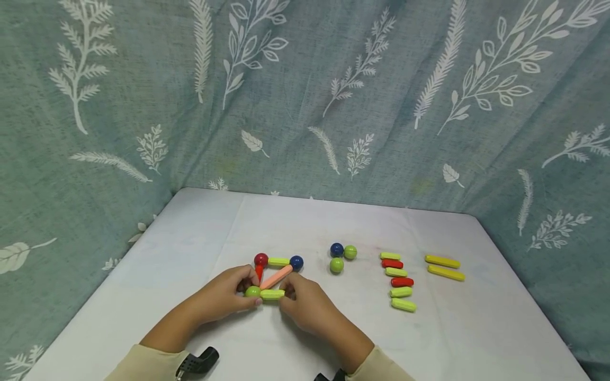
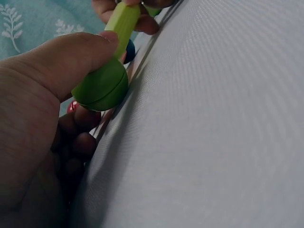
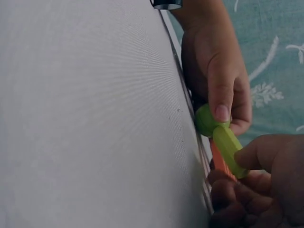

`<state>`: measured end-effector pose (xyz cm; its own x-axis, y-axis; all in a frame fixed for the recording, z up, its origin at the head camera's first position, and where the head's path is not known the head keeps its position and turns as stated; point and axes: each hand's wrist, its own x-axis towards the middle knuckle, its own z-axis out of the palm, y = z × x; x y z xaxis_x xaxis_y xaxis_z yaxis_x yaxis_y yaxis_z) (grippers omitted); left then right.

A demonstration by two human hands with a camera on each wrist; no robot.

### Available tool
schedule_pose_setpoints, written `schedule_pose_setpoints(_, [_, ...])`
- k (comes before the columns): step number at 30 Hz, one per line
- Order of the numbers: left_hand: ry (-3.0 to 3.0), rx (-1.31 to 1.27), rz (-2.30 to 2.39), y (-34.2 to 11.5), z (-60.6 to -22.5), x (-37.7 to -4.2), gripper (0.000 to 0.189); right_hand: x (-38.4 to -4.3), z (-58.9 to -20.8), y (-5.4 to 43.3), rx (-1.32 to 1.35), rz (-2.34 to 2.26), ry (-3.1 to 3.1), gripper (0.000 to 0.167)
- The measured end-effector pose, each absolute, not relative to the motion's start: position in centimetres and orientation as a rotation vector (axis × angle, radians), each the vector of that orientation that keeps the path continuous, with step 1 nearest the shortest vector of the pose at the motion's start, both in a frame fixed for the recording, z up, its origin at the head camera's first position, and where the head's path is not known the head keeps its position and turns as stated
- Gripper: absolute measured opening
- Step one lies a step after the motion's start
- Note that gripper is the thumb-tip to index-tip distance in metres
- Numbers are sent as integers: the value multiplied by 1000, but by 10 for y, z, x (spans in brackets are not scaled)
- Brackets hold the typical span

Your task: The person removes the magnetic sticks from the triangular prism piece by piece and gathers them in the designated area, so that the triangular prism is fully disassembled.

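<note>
Thumb and fingers of the left hand (image 1: 231,291) grip a green ball (image 1: 253,291), while the right hand (image 1: 307,304) pinches the free end of a lime rod (image 1: 272,295) just to the right of that green ball. This lime rod has its other end against the green ball, and its long axis runs almost straight left to right, so that it points from the green ball into the right fingertips; whether it touches the tabletop (image 1: 476,328) cannot be told. From beside the green ball an orange rod (image 1: 276,277) slants away and to the right, its far end at a blue ball (image 1: 296,262). A red rod (image 1: 259,272) points away from the person, between the green ball and a red ball (image 1: 261,259) beyond it; the left fingers hide how the red and orange rods end near the green ball. Farther beyond the green ball, a second lime rod (image 1: 278,261) lies left to right, bridging the red ball and the blue ball. Well to the right of the green ball and beyond it sit a loose blue ball (image 1: 337,250) and two loose green balls (image 1: 350,252). Farther right of the green ball, a file of six short red and lime rods (image 1: 402,282) lies roughly crosswise. Farthest right of it, two yellow rods (image 1: 445,273) lie side by side, their right ends tipped slightly nearer the person.
</note>
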<state>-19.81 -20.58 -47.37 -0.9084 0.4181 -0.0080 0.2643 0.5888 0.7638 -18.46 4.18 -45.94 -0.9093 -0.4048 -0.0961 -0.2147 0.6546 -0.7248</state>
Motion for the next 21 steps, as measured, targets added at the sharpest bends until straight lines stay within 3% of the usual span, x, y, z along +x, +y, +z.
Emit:
schedule_pose_setpoints(6, [2629, 535, 1193, -207, -474, -197, 35, -184, -461, 44, -491, -1301, 2508, 19])
schedule_pose_setpoints(21, [2630, 578, 1184, -204, -474, -200, 35, -185, -465, 47, -532, -1294, 2559, 12])
